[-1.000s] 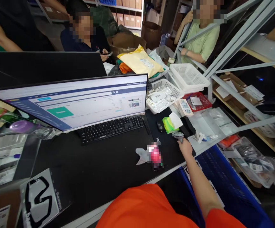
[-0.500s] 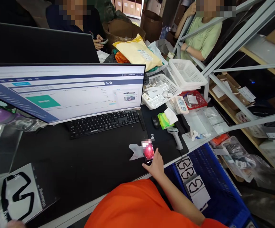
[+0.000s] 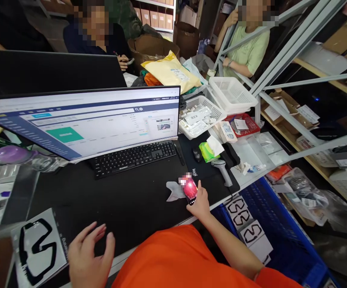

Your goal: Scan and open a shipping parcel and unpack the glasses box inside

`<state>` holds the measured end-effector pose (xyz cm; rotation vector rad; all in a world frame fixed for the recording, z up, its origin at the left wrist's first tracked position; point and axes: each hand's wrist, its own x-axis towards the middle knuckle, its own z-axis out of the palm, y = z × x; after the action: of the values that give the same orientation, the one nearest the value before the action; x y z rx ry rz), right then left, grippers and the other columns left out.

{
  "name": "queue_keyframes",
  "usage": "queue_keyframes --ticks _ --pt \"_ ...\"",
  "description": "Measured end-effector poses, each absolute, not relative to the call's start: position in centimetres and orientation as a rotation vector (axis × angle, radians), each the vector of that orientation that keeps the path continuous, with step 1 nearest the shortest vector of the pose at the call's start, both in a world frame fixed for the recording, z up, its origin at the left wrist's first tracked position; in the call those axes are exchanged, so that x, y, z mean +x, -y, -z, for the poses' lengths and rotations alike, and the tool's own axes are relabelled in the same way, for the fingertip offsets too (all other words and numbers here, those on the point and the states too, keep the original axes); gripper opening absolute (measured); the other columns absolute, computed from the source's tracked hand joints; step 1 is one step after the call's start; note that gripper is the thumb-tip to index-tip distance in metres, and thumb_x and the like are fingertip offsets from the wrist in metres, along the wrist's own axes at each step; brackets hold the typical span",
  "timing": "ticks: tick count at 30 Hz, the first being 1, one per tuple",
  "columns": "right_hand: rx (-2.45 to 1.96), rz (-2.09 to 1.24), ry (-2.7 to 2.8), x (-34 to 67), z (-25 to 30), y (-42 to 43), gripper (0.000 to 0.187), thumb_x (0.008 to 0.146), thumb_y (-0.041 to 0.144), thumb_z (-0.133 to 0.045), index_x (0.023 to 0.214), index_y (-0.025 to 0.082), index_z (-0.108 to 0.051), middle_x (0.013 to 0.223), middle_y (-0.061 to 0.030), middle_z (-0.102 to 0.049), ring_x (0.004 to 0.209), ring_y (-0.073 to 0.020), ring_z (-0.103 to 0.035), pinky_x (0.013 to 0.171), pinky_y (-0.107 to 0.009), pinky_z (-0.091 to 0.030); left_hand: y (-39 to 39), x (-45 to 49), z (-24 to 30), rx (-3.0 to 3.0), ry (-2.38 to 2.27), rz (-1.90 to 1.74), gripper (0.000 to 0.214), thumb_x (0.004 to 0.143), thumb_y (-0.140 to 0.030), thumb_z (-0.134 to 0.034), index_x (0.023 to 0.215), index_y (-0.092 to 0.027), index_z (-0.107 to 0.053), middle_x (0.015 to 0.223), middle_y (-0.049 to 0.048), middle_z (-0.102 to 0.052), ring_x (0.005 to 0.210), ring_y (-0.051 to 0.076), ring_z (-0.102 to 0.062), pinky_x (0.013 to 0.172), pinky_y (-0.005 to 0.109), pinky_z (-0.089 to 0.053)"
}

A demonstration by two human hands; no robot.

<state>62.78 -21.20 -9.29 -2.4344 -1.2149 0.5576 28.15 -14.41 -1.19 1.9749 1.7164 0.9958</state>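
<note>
The right hand has its thumb and fingers bent around the near end of a phone, whose screen shines red. This phone is near the front edge of the black counter, right of the middle; I cannot tell whether it lies flat or is slightly raised. A pale piece with the shape of a fish tail is just at its left. The left hand is at the near left, its fingers spread apart and its grasp without any thing. Just left of it lies a flat package with a black outline. To the right of the phone rests a grey scanner; farther away are a black mouse and a keyboard.
</note>
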Motion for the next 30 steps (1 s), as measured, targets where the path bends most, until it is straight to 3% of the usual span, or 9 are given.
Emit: queue_keyframes --ticks 5,9,11,13,19,30 --pt "-2.16 -0.492 1.336 60.4 3.1 21.6 0.119 0.06 0.02 -0.067 0.159 0.012 -0.001 0.132 -0.016 -0.048 0.128 -0.0342 -0.048 0.109 -0.049 -0.043 14.2 31.2 0.6 1.65 -1.308 -0.85 0.037 0.086 -0.052 -0.065 0.103 -0.019 -0.069 0.115 0.0118 -0.064 0.092 0.024 -0.069 0.083 0.041 -0.061" --pt "-1.813 -0.527 1.537 56.4 -4.0 20.8 0.117 0.063 0.02 -0.067 0.159 0.015 -0.002 0.136 -0.017 -0.047 0.13 -0.0343 -0.047 0.11 -0.053 -0.043 14.2 34.5 -0.5 1.339 -0.877 -0.852 0.082 0.076 -0.084 -0.054 0.125 -0.019 -0.068 0.135 0.0169 -0.059 0.123 0.035 -0.059 0.108 0.05 -0.047" --pt "-1.641 -0.564 1.645 54.5 -6.9 20.1 0.115 0.064 0.019 -0.066 0.159 0.016 -0.003 0.139 -0.0175 -0.046 0.131 -0.0343 -0.046 0.11 -0.054 -0.043 14.3 36.2 -1.8 1.085 -0.731 -0.957 0.095 0.073 -0.092 -0.039 0.125 -0.017 -0.068 0.14 0.0176 -0.058 0.134 0.038 -0.05 0.117 0.053 -0.037" --pt "-1.453 -0.63 1.762 53.1 -9.2 19.2 0.113 0.064 0.016 -0.065 0.159 0.018 -0.004 0.141 -0.0171 -0.045 0.132 -0.0331 -0.046 0.109 -0.053 -0.044 14.3 37.4 -3.6 0.84 -0.617 -1.064 0.106 0.064 -0.099 -0.033 0.12 -0.017 -0.071 0.14 0.0185 -0.059 0.137 0.041 -0.046 0.116 0.055 -0.037" --pt "-1.059 -0.83 2.01 50.9 -13.1 16.8 0.111 0.064 0.008 -0.062 0.159 0.023 -0.006 0.148 -0.0135 -0.043 0.135 -0.0299 -0.043 0.112 -0.05 -0.041 15.3 36.2 -8.4 0.654 -0.595 -1.451 0.111 0.045 -0.096 -0.06 0.126 -0.02 -0.067 0.133 0.017 -0.065 0.132 0.043 -0.051 0.113 0.056 -0.041" --pt "-0.984 -0.914 2.02 47.7 -13.5 17.7 0.106 0.066 0.005 -0.063 0.158 0.026 -0.014 0.153 -0.0098 -0.04 0.142 -0.0278 -0.04 0.117 -0.045 -0.04 17.3 33.3 -10.4 0.609 -0.505 -1.632 0.102 0.06 -0.094 -0.052 0.125 -0.017 -0.068 0.127 0.0145 -0.069 0.115 0.034 -0.065 0.102 0.043 -0.053"
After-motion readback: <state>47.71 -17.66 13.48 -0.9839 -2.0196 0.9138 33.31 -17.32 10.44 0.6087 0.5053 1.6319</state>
